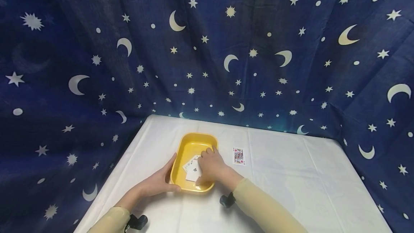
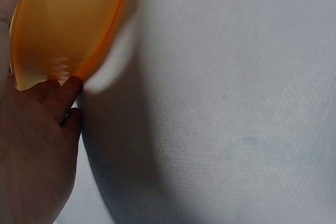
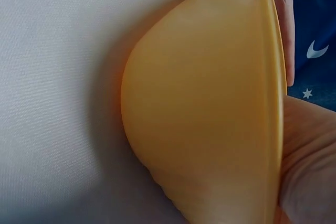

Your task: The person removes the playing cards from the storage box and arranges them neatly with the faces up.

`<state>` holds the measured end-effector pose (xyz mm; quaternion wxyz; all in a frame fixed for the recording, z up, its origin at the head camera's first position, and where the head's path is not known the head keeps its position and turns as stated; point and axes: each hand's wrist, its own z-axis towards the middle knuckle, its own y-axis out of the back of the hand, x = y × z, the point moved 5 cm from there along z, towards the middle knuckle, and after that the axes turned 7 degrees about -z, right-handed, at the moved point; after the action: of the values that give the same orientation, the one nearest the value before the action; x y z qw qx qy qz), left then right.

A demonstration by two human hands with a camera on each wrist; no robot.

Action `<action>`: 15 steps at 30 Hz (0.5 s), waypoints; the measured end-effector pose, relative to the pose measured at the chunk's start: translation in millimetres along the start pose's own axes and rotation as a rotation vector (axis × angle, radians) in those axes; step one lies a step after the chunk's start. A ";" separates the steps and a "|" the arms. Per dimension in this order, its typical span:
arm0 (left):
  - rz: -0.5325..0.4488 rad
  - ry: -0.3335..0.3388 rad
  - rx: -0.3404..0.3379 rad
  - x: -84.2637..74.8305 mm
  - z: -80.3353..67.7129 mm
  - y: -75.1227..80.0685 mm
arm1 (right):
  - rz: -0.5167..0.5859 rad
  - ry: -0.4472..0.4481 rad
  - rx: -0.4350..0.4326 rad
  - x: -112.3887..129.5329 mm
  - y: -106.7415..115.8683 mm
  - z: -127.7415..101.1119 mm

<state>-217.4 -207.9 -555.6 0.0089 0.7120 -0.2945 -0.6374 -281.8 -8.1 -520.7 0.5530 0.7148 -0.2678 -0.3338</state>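
Observation:
A yellow tub (image 1: pixel 177 175) stands on the white-covered table, its rim and side also showing in the right wrist view. My left hand (image 1: pixel 155 182) holds the tub at its near left corner, thumb at the near edge and fingers along the left side. Inside, white playing cards (image 1: pixel 193 173) with black club marks lie fanned on the bottom. My right hand (image 1: pixel 209 166) reaches over the right rim with fingers curled at the cards' right side. Its thumb is by their near corner, and the hand hides part of the cards.
A face card with red diamonds (image 1: pixel 238 156) lies face up on the white cloth (image 1: pixel 284 175), right of the tub. A dark blue curtain (image 1: pixel 207 64) with moons and stars hangs behind and beside the table.

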 end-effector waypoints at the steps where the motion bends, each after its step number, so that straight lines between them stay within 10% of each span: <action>1: 0.000 0.000 -0.002 0.1 0.0 0.0 | 0.000 0.000 -0.003 0.0 -0.1 0.0; 15: 0.019 0.013 -0.007 -0.1 0.0 -1.2 | 0.049 -0.013 -0.009 1.9 -0.3 -0.2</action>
<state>-217.0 -206.9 -556.0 0.0193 0.7134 -0.2988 -0.6335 -280.5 -9.3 -521.3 0.5626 0.7034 -0.2871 -0.3261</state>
